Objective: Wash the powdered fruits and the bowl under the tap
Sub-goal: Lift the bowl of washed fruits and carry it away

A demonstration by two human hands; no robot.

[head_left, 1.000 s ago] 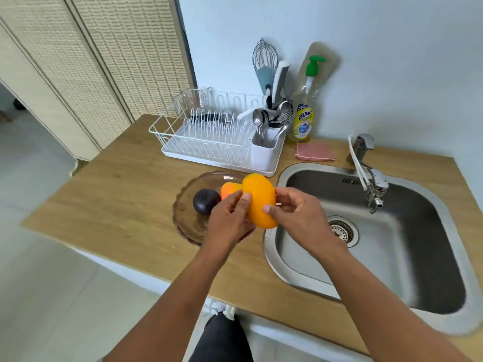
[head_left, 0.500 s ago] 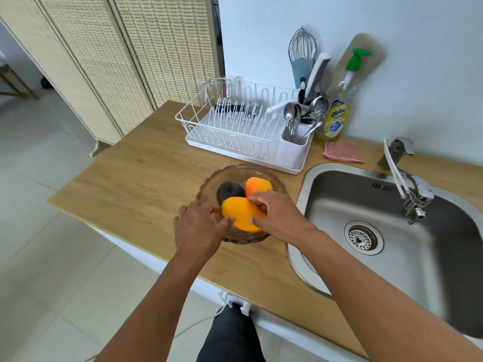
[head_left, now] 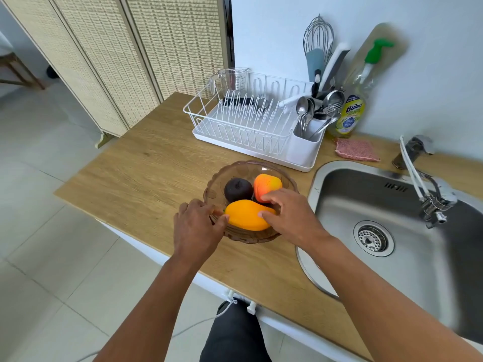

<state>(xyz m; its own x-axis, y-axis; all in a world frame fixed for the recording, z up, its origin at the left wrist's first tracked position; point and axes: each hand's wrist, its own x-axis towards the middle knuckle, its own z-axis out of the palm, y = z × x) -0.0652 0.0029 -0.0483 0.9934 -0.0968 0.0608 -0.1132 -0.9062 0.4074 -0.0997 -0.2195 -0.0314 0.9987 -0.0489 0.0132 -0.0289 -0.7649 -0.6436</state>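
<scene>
A brown glass bowl [head_left: 236,168] stands on the wooden counter just left of the sink. It holds a dark purple fruit [head_left: 237,189], an orange-red fruit [head_left: 266,184] and a yellow mango [head_left: 245,215] lying at the front. My left hand [head_left: 196,228] is at the bowl's near-left rim, thumb and fingertips on the mango's left end. My right hand [head_left: 290,218] reaches in from the right, its fingers on the mango's right end and brushing the orange-red fruit. The tap [head_left: 428,197] stands over the steel sink [head_left: 339,226]; no water is visible.
A white dish rack [head_left: 248,126] with a cutlery holder and a measuring jug stands behind the bowl. Dish soap [head_left: 350,113] and a pink cloth [head_left: 356,150] sit by the wall. The counter's front edge runs close to my body; folding screens stand at the left.
The yellow mango, held up over the sink's edge by both hands, has come down into the bowl. My view has shifted to the left, towards the bowl.
</scene>
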